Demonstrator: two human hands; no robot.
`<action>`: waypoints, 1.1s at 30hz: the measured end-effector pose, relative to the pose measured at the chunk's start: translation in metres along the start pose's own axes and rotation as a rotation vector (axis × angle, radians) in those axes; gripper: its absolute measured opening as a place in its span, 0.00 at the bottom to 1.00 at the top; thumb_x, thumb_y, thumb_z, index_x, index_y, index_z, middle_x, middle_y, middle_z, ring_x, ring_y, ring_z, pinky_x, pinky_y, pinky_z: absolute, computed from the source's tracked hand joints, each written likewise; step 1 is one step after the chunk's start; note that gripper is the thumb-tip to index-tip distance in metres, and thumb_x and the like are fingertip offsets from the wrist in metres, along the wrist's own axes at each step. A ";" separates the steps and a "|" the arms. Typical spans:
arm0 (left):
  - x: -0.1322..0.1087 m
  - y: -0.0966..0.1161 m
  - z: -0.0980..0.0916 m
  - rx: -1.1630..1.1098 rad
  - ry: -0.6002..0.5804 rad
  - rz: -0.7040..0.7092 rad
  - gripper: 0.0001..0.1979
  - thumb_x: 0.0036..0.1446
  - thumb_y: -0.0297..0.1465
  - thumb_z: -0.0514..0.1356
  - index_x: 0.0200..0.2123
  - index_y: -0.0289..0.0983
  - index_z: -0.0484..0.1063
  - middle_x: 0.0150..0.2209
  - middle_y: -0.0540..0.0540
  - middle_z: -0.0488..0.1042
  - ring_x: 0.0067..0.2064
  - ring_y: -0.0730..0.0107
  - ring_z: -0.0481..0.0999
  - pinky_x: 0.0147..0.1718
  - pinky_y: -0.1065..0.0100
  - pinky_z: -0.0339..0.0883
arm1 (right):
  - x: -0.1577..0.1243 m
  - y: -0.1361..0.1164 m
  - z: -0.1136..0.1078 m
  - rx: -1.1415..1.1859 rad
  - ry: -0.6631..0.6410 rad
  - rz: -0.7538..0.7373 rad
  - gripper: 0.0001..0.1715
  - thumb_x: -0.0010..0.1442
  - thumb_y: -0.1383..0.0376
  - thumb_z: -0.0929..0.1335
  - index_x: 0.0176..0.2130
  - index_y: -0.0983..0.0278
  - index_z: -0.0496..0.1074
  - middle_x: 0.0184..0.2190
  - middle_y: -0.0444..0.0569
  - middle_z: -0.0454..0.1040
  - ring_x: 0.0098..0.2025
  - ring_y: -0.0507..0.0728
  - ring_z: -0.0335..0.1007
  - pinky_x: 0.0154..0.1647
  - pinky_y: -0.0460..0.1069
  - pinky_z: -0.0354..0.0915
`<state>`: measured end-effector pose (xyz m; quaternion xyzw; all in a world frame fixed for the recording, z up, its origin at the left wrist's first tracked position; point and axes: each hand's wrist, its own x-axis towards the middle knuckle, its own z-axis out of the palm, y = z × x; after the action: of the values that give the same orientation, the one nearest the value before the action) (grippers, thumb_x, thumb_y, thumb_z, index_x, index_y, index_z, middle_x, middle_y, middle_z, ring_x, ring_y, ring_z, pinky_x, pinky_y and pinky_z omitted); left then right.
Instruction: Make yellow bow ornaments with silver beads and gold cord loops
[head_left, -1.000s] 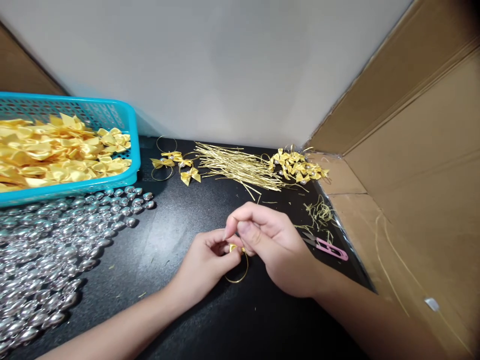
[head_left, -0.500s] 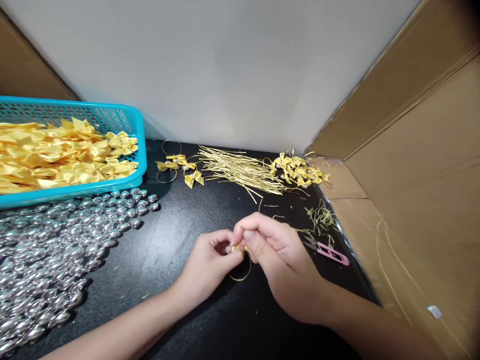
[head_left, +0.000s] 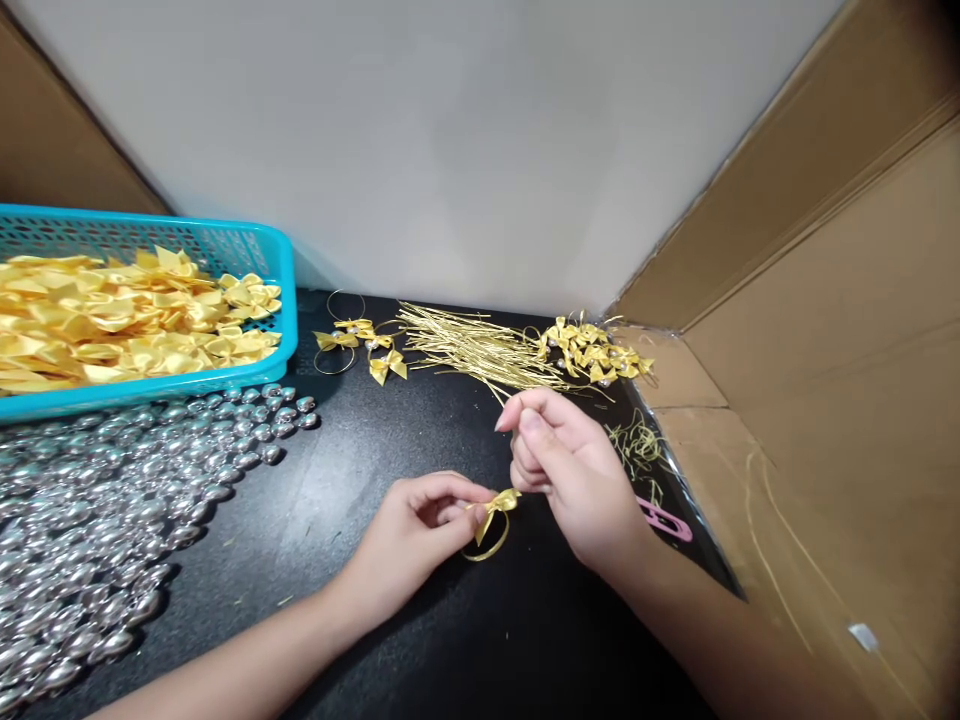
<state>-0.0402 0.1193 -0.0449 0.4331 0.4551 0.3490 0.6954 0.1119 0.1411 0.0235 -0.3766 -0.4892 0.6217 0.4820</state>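
Note:
My left hand [head_left: 416,530] is closed on a yellow ribbon bow [head_left: 505,502], pinching one side of it between thumb and fingers. A gold cord loop [head_left: 489,553] hangs below the bow over the black table. To the right and a little higher, my right hand [head_left: 576,480] is closed, its thumb pressed on the curled index finger. Whatever it pinches, if anything, is too fine to make out. It stands apart from the bow. Pink thread snips [head_left: 670,521] lie beyond my right wrist, their blades hidden by the hand.
A blue basket [head_left: 288,290] of yellow bows stands at back left. Silver beads [head_left: 112,530] spread in front of it. Gold cords [head_left: 476,345], several looped bows [head_left: 388,366], a bow pile [head_left: 596,350] and thread scraps [head_left: 636,445] lie along the back and right.
My right hand has moved up and away from the left, baring the bow between them. It now covers the blades of the snips. My left hand keeps its hold.

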 end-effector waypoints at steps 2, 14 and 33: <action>0.000 -0.001 0.000 -0.026 -0.012 -0.010 0.08 0.46 0.31 0.67 0.32 0.36 0.80 0.25 0.50 0.77 0.25 0.78 0.68 0.25 0.76 0.59 | 0.004 0.001 -0.001 0.019 0.013 -0.004 0.10 0.66 0.63 0.62 0.33 0.62 0.67 0.18 0.35 0.47 0.19 0.47 0.40 0.19 0.44 0.46; 0.001 0.001 -0.001 -0.018 -0.059 0.023 0.08 0.49 0.31 0.65 0.34 0.35 0.78 0.27 0.48 0.75 0.28 0.73 0.72 0.29 0.72 0.65 | 0.002 0.003 0.001 0.038 -0.019 0.001 0.10 0.66 0.62 0.62 0.34 0.62 0.68 0.18 0.36 0.49 0.19 0.47 0.42 0.20 0.44 0.46; -0.001 0.004 -0.002 0.065 -0.102 -0.008 0.10 0.56 0.35 0.58 0.32 0.34 0.75 0.19 0.53 0.67 0.19 0.77 0.67 0.18 0.75 0.65 | -0.007 -0.005 0.001 0.194 -0.178 0.126 0.08 0.65 0.61 0.64 0.35 0.60 0.70 0.16 0.35 0.50 0.17 0.47 0.47 0.21 0.44 0.57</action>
<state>-0.0430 0.1205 -0.0411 0.4707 0.4318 0.3086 0.7048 0.1137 0.1340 0.0290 -0.3015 -0.4430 0.7261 0.4307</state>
